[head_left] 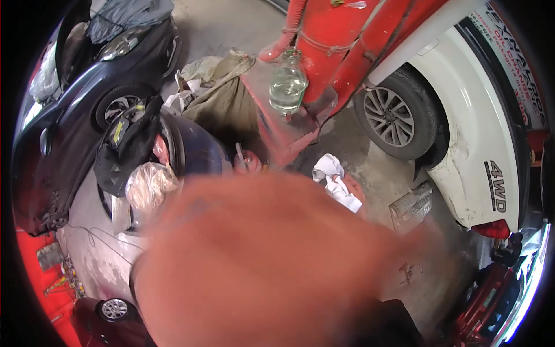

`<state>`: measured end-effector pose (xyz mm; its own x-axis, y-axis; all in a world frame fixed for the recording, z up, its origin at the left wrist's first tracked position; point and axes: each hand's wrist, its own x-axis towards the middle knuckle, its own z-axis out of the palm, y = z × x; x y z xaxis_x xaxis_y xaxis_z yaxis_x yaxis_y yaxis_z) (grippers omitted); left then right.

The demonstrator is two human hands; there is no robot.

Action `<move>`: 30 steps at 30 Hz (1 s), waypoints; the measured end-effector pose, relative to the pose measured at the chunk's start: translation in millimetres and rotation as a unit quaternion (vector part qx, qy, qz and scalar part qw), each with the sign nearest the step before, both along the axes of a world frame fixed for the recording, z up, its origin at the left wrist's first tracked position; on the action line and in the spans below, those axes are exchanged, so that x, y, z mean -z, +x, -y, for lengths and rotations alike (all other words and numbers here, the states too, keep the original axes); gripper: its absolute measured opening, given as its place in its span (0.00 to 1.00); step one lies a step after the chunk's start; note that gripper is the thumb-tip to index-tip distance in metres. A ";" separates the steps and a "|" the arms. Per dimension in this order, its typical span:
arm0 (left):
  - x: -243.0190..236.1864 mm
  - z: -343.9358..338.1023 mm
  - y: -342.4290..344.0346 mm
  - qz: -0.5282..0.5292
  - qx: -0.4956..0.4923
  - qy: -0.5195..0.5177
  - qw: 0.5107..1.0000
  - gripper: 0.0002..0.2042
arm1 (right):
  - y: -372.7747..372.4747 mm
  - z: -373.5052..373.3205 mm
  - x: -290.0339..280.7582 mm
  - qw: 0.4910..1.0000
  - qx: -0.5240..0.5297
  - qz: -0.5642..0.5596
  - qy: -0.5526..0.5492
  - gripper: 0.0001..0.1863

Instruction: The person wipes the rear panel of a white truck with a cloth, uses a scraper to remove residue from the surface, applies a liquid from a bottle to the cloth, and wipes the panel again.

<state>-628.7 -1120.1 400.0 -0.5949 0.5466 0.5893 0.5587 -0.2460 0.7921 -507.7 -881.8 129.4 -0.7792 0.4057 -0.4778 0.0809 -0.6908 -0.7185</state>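
White cloth lies against one hand, just beyond the other hand, which looms blurred up close. Which is left or right, and whether either grips or is open, I cannot tell. Farther beyond both stands a clear bottle.

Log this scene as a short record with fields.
Foreground: blurred hand, apparently; left or right unclear
Second hand: another hand, seemingly at the white cloth; side unclear
Container: clear bottle holding liquid, beside the red post
Picture left: dark car
Picture right: white vehicle
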 end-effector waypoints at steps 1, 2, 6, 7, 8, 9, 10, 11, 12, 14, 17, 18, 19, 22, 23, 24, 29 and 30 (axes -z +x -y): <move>12.5 -8.2 -16.3 0.070 -0.064 -0.017 0.995 0.14 | -0.7 0.6 -15.2 0.999 -0.008 -0.019 0.025 0.15; 26.5 -19.2 -31.5 0.153 -0.123 -0.034 0.980 0.16 | -0.4 -2.3 -32.6 1.000 -0.003 -0.013 0.026 0.15; 125.0 -44.2 -94.4 0.132 -0.248 -0.147 0.948 0.35 | -32.2 -0.6 -79.7 0.994 -0.030 -0.079 0.065 0.12; 156.0 -48.3 -107.8 0.071 -0.269 -0.129 0.952 0.39 | -41.5 1.3 -77.8 0.990 -0.037 -0.086 0.107 0.13; 175.2 -56.0 -117.4 0.051 -0.288 -0.118 0.949 0.42 | -47.6 0.9 -81.3 0.989 -0.052 -0.095 0.102 0.13; 177.0 -65.3 -119.6 0.024 -0.308 -0.134 0.942 0.45 | -50.5 -3.9 -85.9 0.985 -0.023 -0.047 0.166 0.14; 183.3 -80.1 -120.8 -0.001 -0.318 -0.131 0.939 0.46 | -51.8 -8.0 -87.6 0.974 0.003 0.000 0.225 0.14; 192.5 -92.1 -122.0 -0.024 -0.335 -0.110 0.935 0.45 | -48.6 -9.9 -88.8 0.975 0.007 -0.016 0.220 0.16; 183.7 -99.3 -118.8 0.038 -0.314 -0.129 0.940 0.45 | -40.5 -12.9 -88.7 0.975 0.018 -0.027 0.219 0.18; 180.7 -106.1 -121.0 -0.015 -0.356 -0.100 0.929 0.42 | -38.1 -10.7 -83.2 0.977 0.036 -0.075 0.198 0.22; 175.9 -93.3 -117.8 0.093 -0.314 -0.121 0.937 0.40 | -40.6 -3.7 -80.1 0.972 0.003 -0.074 0.223 0.28; 173.3 -90.3 -117.6 0.121 -0.300 -0.104 0.940 0.39 | -43.7 -3.6 -80.1 0.971 -0.003 -0.077 0.225 0.28; 172.8 -85.4 -116.5 0.151 -0.286 -0.088 0.942 0.37 | -47.7 3.9 -91.3 0.973 -0.017 -0.087 0.213 0.30; 170.6 -75.7 -116.5 0.148 -0.289 -0.005 0.946 0.36 | -54.1 4.9 -104.0 0.976 -0.063 -0.105 0.178 0.32; 168.2 -72.6 -117.1 0.148 -0.293 -0.005 0.945 0.36 | -54.5 0.6 -104.2 0.979 -0.068 -0.106 0.161 0.32; 166.0 -68.4 -117.8 0.114 -0.301 0.010 0.947 0.36 | -55.4 -2.2 -104.0 0.981 -0.072 -0.108 0.144 0.31; 150.4 -43.5 -100.2 0.031 -0.300 0.003 0.953 0.36 | -62.8 -13.6 -117.1 0.977 -0.050 -0.108 0.177 0.24; 146.9 -38.2 -92.3 0.018 -0.291 -0.001 0.957 0.36 | -67.9 -12.2 -120.2 0.970 -0.058 -0.095 0.217 0.23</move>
